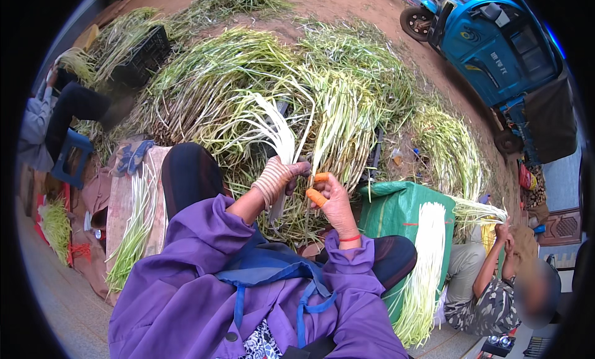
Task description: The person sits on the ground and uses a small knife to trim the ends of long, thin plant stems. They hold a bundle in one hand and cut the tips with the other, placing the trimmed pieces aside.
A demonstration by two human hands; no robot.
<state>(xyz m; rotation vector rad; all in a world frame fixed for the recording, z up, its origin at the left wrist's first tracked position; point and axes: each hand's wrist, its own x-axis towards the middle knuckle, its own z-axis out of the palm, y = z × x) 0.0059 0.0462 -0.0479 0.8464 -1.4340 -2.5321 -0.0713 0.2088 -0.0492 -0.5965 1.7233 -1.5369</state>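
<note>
My left hand [279, 178], its wrist and palm wrapped in striped cloth, holds a bunch of peeled pale stalks [279, 131] whose tops droop away from me. Close on its right, my right hand [327, 196] wears orange covers on thumb and forefinger. Those two fingers pinch a single long green-and-white stalk [314, 164]. Beyond both hands lies a large heap of unpeeled leafy stalks [346, 126]. A long pile of white, cleaned stalks [425, 261] rests on a green woven sack [388, 201] at my right.
More stalks [135, 229] lie on a cloth-covered board at left, near blue gloves [132, 157]. A black crate [144, 57] and blue stool [74, 154] stand by a seated person at far left. Another person holds stalks [483, 210] at right. A blue three-wheeler [492, 47] is parked upper right.
</note>
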